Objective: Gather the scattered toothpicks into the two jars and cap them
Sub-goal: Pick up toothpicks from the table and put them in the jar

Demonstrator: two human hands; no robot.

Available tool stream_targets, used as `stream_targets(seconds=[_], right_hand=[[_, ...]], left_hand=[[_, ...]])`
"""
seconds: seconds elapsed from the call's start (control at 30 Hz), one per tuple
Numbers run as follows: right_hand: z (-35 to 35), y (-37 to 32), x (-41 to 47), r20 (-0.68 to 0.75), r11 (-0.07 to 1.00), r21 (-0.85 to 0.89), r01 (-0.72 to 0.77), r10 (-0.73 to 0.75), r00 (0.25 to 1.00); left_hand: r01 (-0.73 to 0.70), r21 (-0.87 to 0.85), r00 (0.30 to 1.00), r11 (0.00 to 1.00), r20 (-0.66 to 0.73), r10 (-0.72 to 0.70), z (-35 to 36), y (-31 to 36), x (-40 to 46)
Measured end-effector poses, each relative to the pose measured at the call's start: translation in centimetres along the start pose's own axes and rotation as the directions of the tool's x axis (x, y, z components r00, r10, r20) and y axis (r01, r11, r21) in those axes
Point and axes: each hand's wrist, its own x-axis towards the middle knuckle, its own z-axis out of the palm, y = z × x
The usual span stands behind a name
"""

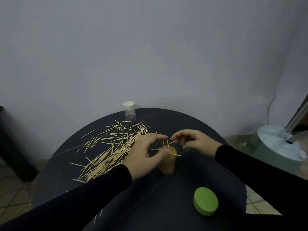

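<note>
Black and round, the worktop (166, 189) carries a clear jar (167, 164) packed upright with toothpicks, standing near its middle. The left hand (145, 155) curls beside the jar, thumb touching its rim among a few toothpicks that stick out crookedly; whether the fingers actually grip anything I cannot tell. The right hand (193, 140) hovers just above and behind the jar mouth, fingers bent, thumb and forefinger pinching one toothpick (171, 142) by its end. A loose spread of scattered toothpicks (110, 150) lies to the left of the jar, reaching towards the far edge. A second jar (130, 112), clear with a white cap on, stands at the far rim, nearly empty. A green lid (205, 203) lies flat near the front right, well apart from both jars. Both arms wear black sleeves (83, 202).
</note>
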Motion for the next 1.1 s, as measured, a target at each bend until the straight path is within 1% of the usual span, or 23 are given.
stream_targets(seconds=[0.03,0.1,0.13,0.2,0.27,0.33,0.47,0.57,0.7,0.8,0.9,0.97,1.03,1.1], right_hand=[[-0.2,0.1,-0.1,0.04,0.997,-0.069,-0.024,0.027,0.999],[-0.3,0.3,-0.2,0.145,0.976,-0.214,-0.047,0.079,0.986],[-0.1,0.5,-0.2,0.18,0.964,-0.262,-0.048,0.098,0.979],[0.3,0.4,-0.2,0.199,0.946,-0.32,-0.051,0.12,0.973],[0.7,0.0,-0.1,0.188,0.943,-0.331,-0.037,0.105,0.977],[1.0,-0.2,0.0,0.179,0.954,-0.3,-0.003,0.06,0.982],[1.1,-0.1,0.4,0.14,0.96,-0.281,-0.003,0.044,0.989],[1.0,-0.1,0.5,0.153,0.961,-0.276,0.016,0.027,0.988],[1.1,-0.6,0.6,0.166,0.97,-0.24,0.039,0.001,0.986],[1.1,-0.3,0.8,0.173,0.959,-0.28,0.032,0.017,0.985],[1.0,-0.3,0.9,0.175,0.95,-0.312,0.022,0.034,0.984],[1.0,-0.3,1.0,0.176,0.948,-0.319,0.012,0.047,0.983],[1.0,-0.3,1.1,0.179,0.946,-0.325,0.006,0.055,0.982],[1.0,-0.2,1.1,0.178,0.946,-0.325,0.006,0.055,0.982]], left_hand=[[-0.015,0.058,0.999,0.998,0.032,0.013,0.1,0.0,-0.1],[-0.001,0.1,0.997,0.995,0.078,-0.007,0.5,0.1,-0.4],[0.002,0.097,0.997,0.995,0.075,-0.009,0.8,0.2,-0.5],[-0.023,0.107,0.999,0.994,0.034,0.019,1.3,0.6,-0.5],[-0.048,0.135,0.999,0.99,-0.016,0.051,1.6,0.8,-0.3],[-0.069,0.173,0.995,0.982,-0.054,0.079,1.8,1.1,-0.1],[-0.127,0.284,0.989,0.95,-0.04,0.144,2.0,1.9,-0.2],[-0.183,0.349,0.977,0.919,-0.042,0.21,2.0,2.0,-0.5],[-0.211,0.318,0.965,0.924,-0.084,0.25,1.5,1.5,-0.1],[-0.213,0.269,0.964,0.939,-0.1,0.247,0.9,0.5,0.5],[-0.164,0.232,0.978,0.959,-0.093,0.189,0.5,-0.4,0.7],[-0.124,0.167,0.988,0.978,-0.074,0.137,0.3,-0.7,0.6],[-0.106,0.119,0.991,0.987,-0.071,0.115,0.1,-0.9,0.6],[-0.097,0.118,0.99,0.988,-0.086,0.108,0.0,-0.9,0.5]])
